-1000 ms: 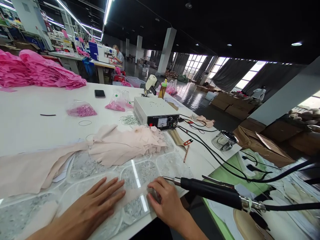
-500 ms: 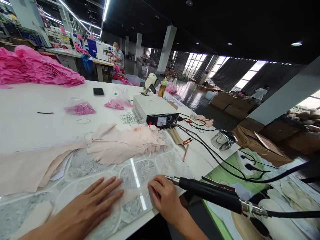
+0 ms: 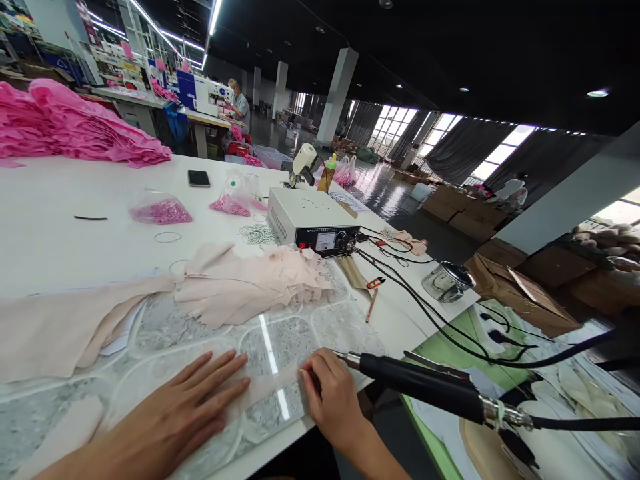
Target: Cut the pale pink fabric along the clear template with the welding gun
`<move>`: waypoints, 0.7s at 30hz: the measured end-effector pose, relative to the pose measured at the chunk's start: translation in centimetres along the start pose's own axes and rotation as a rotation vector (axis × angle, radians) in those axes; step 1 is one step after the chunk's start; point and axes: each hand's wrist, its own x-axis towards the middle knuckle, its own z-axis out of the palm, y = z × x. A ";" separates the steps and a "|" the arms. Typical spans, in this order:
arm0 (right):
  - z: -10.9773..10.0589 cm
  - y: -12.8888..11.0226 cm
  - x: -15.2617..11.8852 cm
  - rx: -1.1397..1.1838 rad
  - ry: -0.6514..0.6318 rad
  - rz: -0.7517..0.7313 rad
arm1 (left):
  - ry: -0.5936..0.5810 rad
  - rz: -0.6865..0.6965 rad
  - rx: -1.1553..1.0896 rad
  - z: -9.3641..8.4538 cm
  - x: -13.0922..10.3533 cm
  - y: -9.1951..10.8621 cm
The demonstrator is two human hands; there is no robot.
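Fabric: a thin, pale pink cloth strip (image 3: 273, 384) is laid between both hands on a clear, grey-patterned sheet (image 3: 275, 337).
Left hand (image 3: 175, 408): grip open, held flat, fingers at the strip's left end.
Right hand (image 3: 332, 400): grip closed, the strip's right end pinched by curled fingers.
Tool: a black, cylindrical, metal-tipped handpiece (image 3: 420, 385) is seen just beside the right knuckles.
White surface (image 3: 60, 253): pale pink cloth pieces (image 3: 250, 285) are heaped beyond.
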 end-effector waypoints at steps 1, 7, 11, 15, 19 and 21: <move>-0.1 -0.1 0.0 -0.004 0.000 0.001 | 0.006 0.001 0.004 -0.1 0.0 0.0; 0.1 -0.5 -0.1 -0.071 -0.008 0.009 | 0.020 0.018 0.063 0.1 0.1 -0.1; 0.5 -0.3 -0.1 -0.081 0.004 -0.001 | 0.010 -0.009 -0.002 0.4 -0.2 -0.1; 0.8 -0.1 0.1 -0.068 0.021 -0.007 | -0.002 -0.034 -0.031 0.5 -0.5 0.0; 0.8 -0.2 0.4 -0.044 0.020 -0.017 | -0.004 -0.029 -0.024 0.1 -0.4 -0.1; 0.6 -0.3 0.4 -0.013 0.021 -0.020 | -0.009 -0.010 -0.024 -0.2 0.0 -0.2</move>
